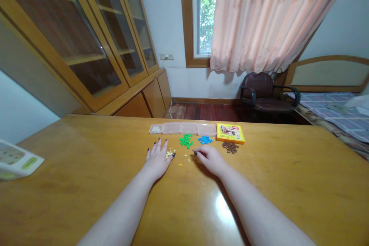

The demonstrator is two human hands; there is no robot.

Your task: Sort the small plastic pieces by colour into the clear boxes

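Note:
My left hand (157,160) lies with its fingers spread on the table, beside a small heap of pale yellow pieces (168,155). My right hand (211,158) has thumb and forefinger pinched together low over the wood; what they hold, if anything, is too small to make out. Between the hands lie a few loose pale pieces (185,155) and one bright yellow piece (180,165). Beyond them is a pile of small green pieces (186,141), with a pile of blue pieces (205,140) to its right. Brown pieces (230,147) are heaped right of my right hand.
Several clear shallow plastic boxes (172,128) stand in a row along the table's far edge. A yellow printed box (230,133) lies at their right end. A white power strip (19,159) is at the far left. An office chair (261,92) stands beyond the wooden table (288,184).

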